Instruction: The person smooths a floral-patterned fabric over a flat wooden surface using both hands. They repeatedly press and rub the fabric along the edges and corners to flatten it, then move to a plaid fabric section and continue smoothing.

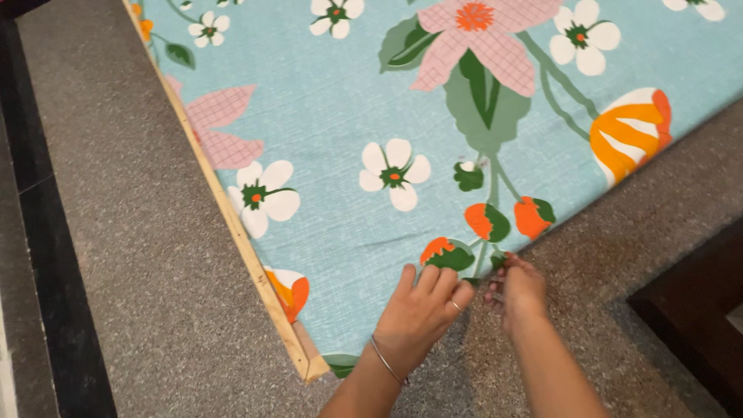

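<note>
Both hands (464,302) on floral fabric's (348,116) edge

Floral blue fabric (348,139) — flat, stretched over frame

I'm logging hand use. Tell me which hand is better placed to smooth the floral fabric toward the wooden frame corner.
Probably the left hand: it lies flat on the floral fabric, nearer the wooden frame corner. The right hand pinches the fabric edge, farther off.

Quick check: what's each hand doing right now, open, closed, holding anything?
Left hand: fingers curled, pressing on the lower edge of the floral fabric; a closed grip cannot be told.
Right hand: fingers bunched, pinching the same fabric edge.
</note>
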